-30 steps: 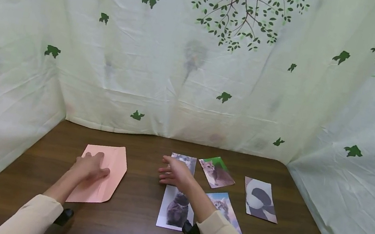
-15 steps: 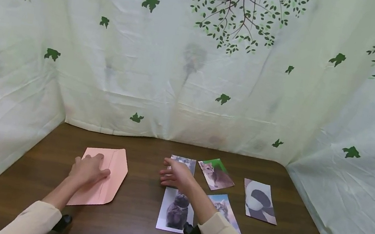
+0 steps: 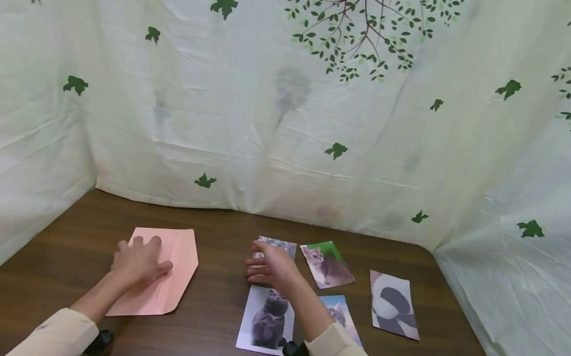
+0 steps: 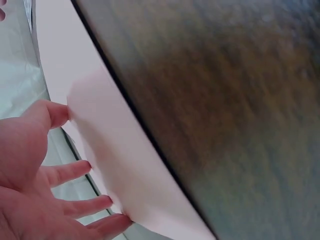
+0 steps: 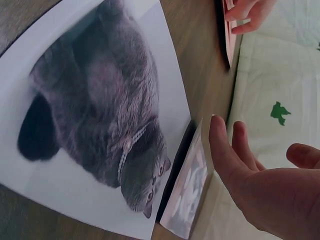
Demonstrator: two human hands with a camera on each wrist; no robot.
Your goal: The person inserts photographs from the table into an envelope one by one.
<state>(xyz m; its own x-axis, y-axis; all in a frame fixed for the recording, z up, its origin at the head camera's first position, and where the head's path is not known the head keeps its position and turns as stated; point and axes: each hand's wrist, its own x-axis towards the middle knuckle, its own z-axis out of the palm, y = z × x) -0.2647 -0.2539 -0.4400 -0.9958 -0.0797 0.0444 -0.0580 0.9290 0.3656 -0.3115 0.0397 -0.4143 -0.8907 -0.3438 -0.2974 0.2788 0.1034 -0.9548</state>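
Leaf-print curtain [image 3: 195,78] backs the tabletop [image 3: 209,314] where the pink envelope [image 3: 181,264] lies. The left hand [image 3: 141,264] rests extended fingers on it; light, flat pressure should avoid creases. Right of the envelope, the right hand [image 3: 276,268], relaxed, empty, hovers near the gray cat photo [image 3: 267,326]. Since earlier, the envelope has edged slightly nearer the photo.

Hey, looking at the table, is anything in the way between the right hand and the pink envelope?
Nothing visible does. In the head view, only bare tabletop shows between the right hand and the near edge of the pink envelope. The left hand touches the envelope, left of that edge.
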